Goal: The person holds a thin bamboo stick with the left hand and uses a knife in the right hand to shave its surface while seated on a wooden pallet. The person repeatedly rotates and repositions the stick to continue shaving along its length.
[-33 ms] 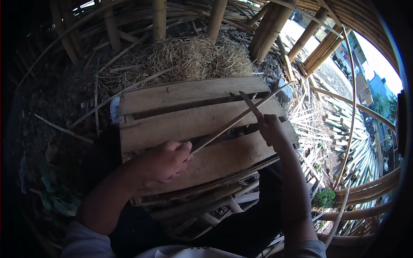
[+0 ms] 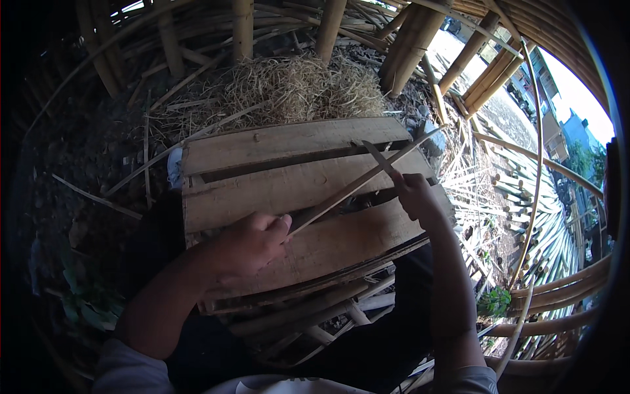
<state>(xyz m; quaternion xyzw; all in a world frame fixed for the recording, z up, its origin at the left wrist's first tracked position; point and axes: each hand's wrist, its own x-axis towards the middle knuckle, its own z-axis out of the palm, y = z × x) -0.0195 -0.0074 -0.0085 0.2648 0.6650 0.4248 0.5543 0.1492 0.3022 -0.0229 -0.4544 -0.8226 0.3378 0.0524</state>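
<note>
A long thin bamboo strip slants across a slatted wooden bench, its far end beyond the bench's right corner. My left hand is closed round the near end of the strip, low over the front slat. In my right hand is a knife, its handle hidden in my fist. The blade points away and to the left, crossing the strip and seeming to touch it; the exact contact is too small to make out.
Behind the bench lies a heap of fine bamboo shavings. Thick bamboo posts stand at the back. Many cut green poles are stacked at the right, with a long curved strip before them. Loose strips litter the ground at left.
The knife blade has tilted slightly, its tip moving a little left. The strip shows a broader face than before. Both hands stay nearly in place.
</note>
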